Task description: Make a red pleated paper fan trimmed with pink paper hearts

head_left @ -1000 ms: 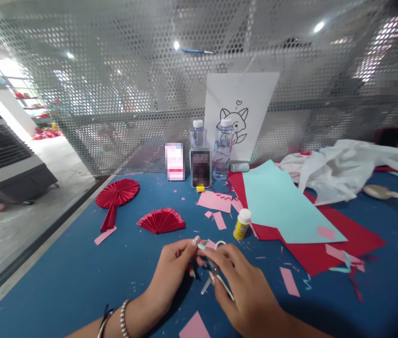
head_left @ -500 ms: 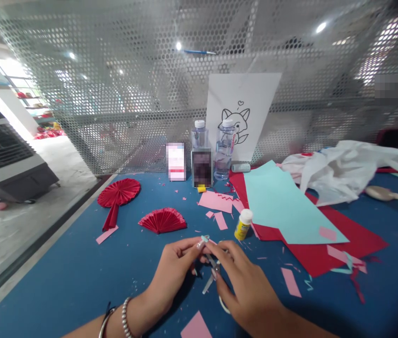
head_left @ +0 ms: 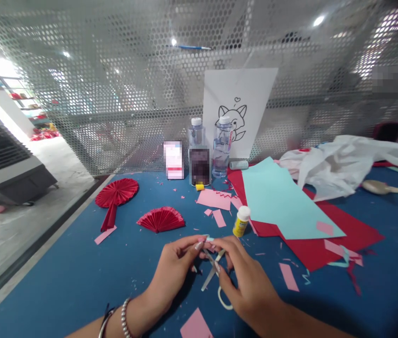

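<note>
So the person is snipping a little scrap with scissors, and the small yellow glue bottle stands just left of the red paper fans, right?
Not quite. In the head view the yellow glue bottle stands to the right of the red paper fans, beside the red and light blue sheets. The rest holds: the right hand works the scissors while the left hand pinches a little scrap.
</note>
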{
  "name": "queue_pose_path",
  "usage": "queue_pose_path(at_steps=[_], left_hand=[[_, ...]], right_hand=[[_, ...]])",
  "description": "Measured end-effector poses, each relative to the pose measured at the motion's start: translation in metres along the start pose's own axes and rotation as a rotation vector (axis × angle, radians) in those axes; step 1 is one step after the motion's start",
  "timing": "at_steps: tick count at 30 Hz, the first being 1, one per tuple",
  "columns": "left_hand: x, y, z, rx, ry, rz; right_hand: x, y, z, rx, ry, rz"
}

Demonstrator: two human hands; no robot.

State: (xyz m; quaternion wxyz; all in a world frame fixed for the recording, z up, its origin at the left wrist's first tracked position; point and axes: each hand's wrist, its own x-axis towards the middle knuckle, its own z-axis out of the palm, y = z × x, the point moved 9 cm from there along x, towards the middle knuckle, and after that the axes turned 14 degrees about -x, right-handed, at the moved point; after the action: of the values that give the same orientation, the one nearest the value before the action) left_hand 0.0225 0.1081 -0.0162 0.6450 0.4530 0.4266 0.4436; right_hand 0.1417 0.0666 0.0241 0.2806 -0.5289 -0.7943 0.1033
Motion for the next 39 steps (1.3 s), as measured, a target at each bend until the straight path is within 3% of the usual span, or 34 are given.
queue_pose_path(at_steps=[33, 35, 39], left_hand=[[0.001, -0.001, -0.003, 0.074, 0.021, 0.036], [0.0, -0.001, -0.002, 0.06, 0.018, 0.026], [-0.001, 0.001, 0.004, 0.036, -0.007, 0.018]], right_hand=[[0.0, -0.006, 0.007, 0.028, -0.041, -0.068], [-0.001, -0.004, 0.0, 0.045, 0.069, -0.061], [-0.013, 0.032, -0.043, 0.127, 0.67, 0.138]])
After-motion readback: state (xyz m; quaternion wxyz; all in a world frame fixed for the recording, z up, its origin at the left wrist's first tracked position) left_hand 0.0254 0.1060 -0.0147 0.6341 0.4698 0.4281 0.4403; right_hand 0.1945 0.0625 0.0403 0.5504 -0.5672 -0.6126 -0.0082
